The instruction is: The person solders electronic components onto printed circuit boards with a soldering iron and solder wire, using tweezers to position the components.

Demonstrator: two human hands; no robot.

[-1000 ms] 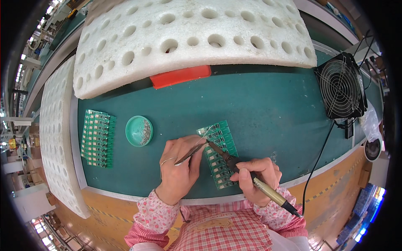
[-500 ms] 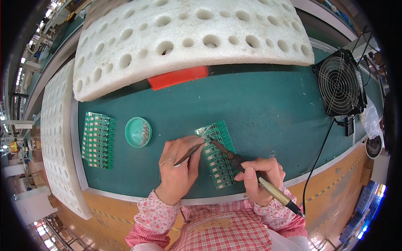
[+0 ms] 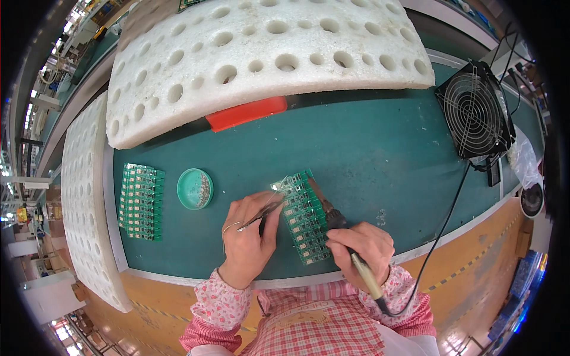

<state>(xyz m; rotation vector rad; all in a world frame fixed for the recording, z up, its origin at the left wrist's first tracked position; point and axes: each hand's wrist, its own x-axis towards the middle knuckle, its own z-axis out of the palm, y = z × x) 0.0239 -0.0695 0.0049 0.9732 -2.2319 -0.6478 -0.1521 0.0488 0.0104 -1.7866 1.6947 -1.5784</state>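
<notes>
Here, the left hand (image 3: 244, 240) pinches tweezers (image 3: 253, 221), the right hand (image 3: 363, 249) a soldering iron (image 3: 335, 219), beside green circuit boards (image 3: 304, 227).

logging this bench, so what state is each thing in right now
left grip, closed on metal tool
right grip, closed on iron
metal tool, held
iron, held; heat can't be seen
right boards, lying on bench
left boards, lying on bench
dish, open, silvery bits inside
red tray, partly hidden by foam
foam, pierced with holes
fan, upright; can't tell if spinning
</notes>
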